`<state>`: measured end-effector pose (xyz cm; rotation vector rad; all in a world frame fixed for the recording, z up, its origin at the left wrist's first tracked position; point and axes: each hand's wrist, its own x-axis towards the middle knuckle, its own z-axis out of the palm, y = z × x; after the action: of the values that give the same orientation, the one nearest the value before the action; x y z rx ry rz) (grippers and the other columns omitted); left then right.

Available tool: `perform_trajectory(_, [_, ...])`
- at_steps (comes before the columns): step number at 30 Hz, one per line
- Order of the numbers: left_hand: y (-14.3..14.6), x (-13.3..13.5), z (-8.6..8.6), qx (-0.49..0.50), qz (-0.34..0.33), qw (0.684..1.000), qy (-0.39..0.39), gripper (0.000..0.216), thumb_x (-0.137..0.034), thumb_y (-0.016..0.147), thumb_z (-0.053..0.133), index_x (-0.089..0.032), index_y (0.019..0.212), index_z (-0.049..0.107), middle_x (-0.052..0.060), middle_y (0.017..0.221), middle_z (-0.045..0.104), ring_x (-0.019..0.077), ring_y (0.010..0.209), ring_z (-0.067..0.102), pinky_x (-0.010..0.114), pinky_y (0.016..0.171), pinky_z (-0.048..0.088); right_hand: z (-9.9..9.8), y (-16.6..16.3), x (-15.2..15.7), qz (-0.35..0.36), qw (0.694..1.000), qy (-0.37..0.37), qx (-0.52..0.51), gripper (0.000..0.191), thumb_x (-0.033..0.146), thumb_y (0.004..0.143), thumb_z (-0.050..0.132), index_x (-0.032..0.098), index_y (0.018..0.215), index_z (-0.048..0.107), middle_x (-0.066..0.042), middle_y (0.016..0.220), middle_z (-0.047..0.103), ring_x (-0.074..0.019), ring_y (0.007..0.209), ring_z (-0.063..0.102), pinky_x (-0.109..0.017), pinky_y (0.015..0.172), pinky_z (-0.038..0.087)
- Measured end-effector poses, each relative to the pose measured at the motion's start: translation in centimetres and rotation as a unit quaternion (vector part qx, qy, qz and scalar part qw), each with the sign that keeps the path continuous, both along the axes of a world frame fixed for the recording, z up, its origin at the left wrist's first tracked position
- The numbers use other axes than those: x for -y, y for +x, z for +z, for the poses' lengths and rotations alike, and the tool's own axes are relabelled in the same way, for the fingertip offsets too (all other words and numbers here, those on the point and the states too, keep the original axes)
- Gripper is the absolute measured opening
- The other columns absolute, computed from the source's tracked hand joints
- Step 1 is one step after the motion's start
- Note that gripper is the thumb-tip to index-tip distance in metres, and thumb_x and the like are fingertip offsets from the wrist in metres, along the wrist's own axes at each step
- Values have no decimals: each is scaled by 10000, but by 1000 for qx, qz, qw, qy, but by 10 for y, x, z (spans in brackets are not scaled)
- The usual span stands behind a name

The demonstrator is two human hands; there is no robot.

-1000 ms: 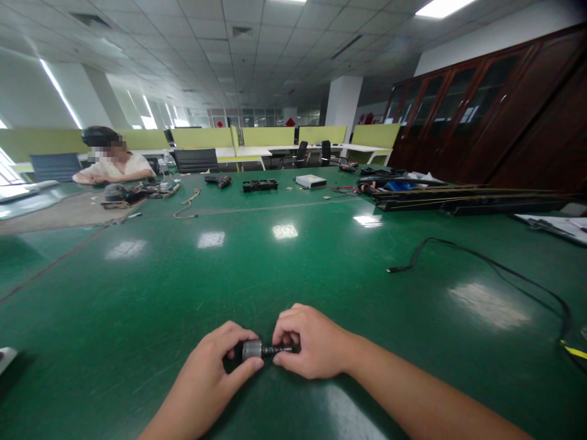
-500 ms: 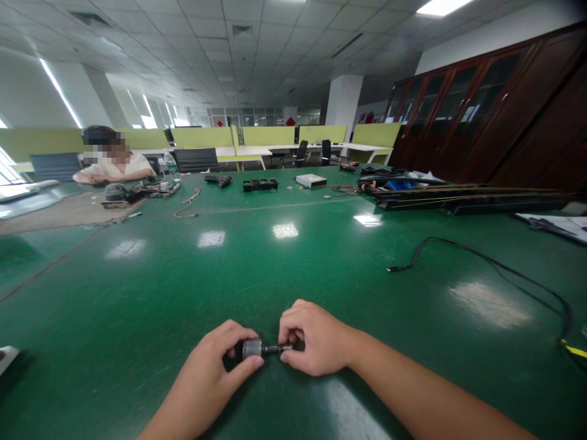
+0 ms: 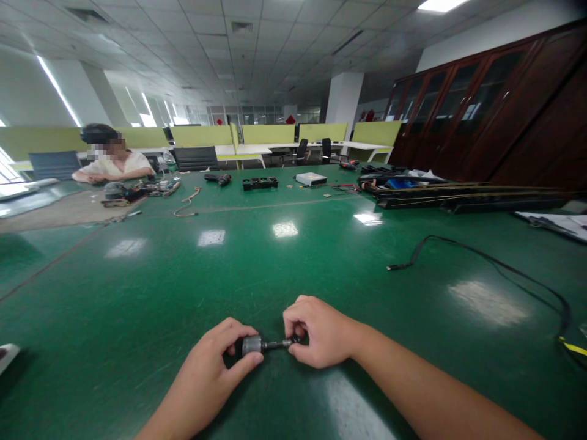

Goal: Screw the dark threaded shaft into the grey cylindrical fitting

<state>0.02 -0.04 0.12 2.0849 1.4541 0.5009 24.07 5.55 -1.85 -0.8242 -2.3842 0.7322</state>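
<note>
Low in the middle of the head view, a grey metal cylinder [image 3: 252, 345] with a thin dark shaft [image 3: 273, 345] lies level at the green table's surface. My left hand [image 3: 215, 360] is closed round the cylinder, thumb in front and fingers behind. At the shaft's far end, my right hand [image 3: 318, 333] pinches a small metal piece [image 3: 287, 343] between thumb and fingertips. Whether this piece is separate from the shaft I cannot tell. The fingers hide part of it.
A black cable [image 3: 486, 256] curves across the green table [image 3: 257, 263] at right. Toward the back are a power drill [image 3: 219, 179], a black tray [image 3: 260, 184], a white box [image 3: 310, 179] and long dark bars [image 3: 458, 197]. A person [image 3: 117, 162] sits far left.
My right hand has shifted slightly right and up, away from the cylinder. More of the shaft shows between my hands. The left hand has hardly moved.
</note>
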Motion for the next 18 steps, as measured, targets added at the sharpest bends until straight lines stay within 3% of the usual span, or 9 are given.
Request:
perform_trajectory(7, [0, 2, 2, 1, 9, 1000, -6, 175, -350, 894, 611, -256, 1022, 684, 0, 895, 626, 183, 807, 576, 278, 740, 422, 4, 6, -3, -19, 998, -58, -10, 124, 114, 610, 643, 183, 670, 560, 84, 531, 487, -70, 474, 448, -186, 488, 319])
perform_trajectory(18, [1, 1, 2, 9, 9, 1000, -8, 185, -353, 892, 607, -249, 1021, 690, 8, 883, 620, 185, 803, 571, 279, 737, 423, 2, 2, -1, -5, 1000, -23, 4, 131, 114, 600, 679, 181, 678, 596, 81, 543, 527, -81, 513, 488, -219, 634, 396])
